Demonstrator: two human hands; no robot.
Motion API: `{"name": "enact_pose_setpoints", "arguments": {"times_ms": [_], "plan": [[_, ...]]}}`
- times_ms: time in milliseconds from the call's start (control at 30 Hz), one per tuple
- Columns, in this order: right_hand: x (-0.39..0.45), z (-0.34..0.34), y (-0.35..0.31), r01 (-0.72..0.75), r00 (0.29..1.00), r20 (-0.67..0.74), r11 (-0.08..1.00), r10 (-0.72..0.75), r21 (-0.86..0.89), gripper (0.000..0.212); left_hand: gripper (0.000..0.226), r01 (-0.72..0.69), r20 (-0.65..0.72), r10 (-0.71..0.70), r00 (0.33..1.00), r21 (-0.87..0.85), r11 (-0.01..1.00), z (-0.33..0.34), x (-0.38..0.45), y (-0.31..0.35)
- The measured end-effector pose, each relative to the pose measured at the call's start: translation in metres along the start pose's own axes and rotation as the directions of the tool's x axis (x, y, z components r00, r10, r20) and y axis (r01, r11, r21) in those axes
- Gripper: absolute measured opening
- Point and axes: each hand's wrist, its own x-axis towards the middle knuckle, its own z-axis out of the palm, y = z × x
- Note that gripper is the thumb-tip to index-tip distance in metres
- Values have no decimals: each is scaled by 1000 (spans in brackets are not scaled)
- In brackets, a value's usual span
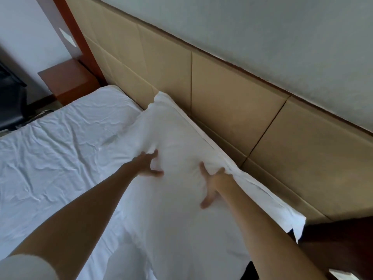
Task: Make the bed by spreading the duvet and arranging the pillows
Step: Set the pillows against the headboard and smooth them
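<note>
A long white pillow lies along the tan padded headboard at the head of the bed. My left hand presses on the pillow's near side with fingers spread, some sunk into the fabric. My right hand lies flat on the pillow closer to the headboard, fingers spread, its far fingers at the pillow's edge seam. The creased white sheet or duvet covers the bed to the left. Only this one pillow is in view.
A red-brown wooden nightstand stands at the far left beside the headboard, under a wooden wall panel. A black chair sits at the left edge. A dark piece of furniture is at the lower right by the pillow's end.
</note>
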Motion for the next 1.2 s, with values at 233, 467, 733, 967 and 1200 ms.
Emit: {"name": "enact_pose_setpoints", "arguments": {"times_ms": [233, 467, 733, 967, 1200], "plan": [[52, 20, 17, 58, 996, -72, 993, -51, 105, 147, 131, 28, 145, -61, 988, 221, 975, 17, 55, 17], [113, 30, 32, 95, 985, -155, 991, -80, 96, 153, 122, 41, 105, -71, 992, 265, 963, 50, 109, 26], [158, 45, 35, 51, 980, -196, 995, -34, 83, 164, 122, 73, 121, -113, 986, 294, 953, 82, 140, 28], [172, 60, 35, 31, 954, -300, 994, 1, 104, 167, 128, 30, 108, -66, 992, 300, 953, 87, 126, 14], [160, 69, 31, 34, 935, -354, 994, 7, 108, 165, 134, 40, 93, -63, 994, 234, 971, 96, 89, 1]]}}
